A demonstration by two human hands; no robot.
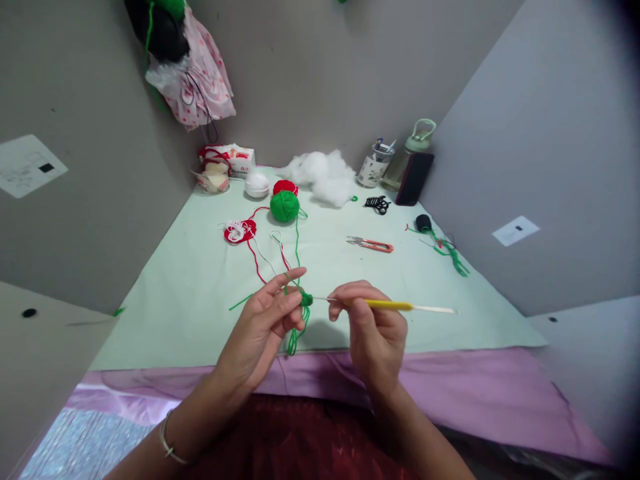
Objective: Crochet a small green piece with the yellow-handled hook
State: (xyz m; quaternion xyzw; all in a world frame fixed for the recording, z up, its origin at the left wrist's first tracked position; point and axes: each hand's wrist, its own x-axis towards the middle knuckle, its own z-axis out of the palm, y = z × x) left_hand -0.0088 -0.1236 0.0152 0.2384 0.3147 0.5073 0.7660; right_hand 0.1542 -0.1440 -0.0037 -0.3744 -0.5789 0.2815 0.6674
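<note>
pale-green table (170, 313): left hand (267, 317) pinches green crochet piece (307, 300) at thumb tip; right hand (375, 327) holds yellow hook (387, 305), shaft reaching it.

from the crochet piece (307, 299), the hook (383, 305) runs toward three o'clock. on the table (450, 327), a disc (249, 229) lies between ten and eleven; at eleven, a thread ball (257, 186), a box (243, 161) behind it. a yarn ball (285, 207) sits between eleven and twelve, stuffing (334, 187) beyond at twelve. scissors (380, 205) lie at one, a pen jar (373, 169) behind them, a bottle (396, 168) to its right.
</note>
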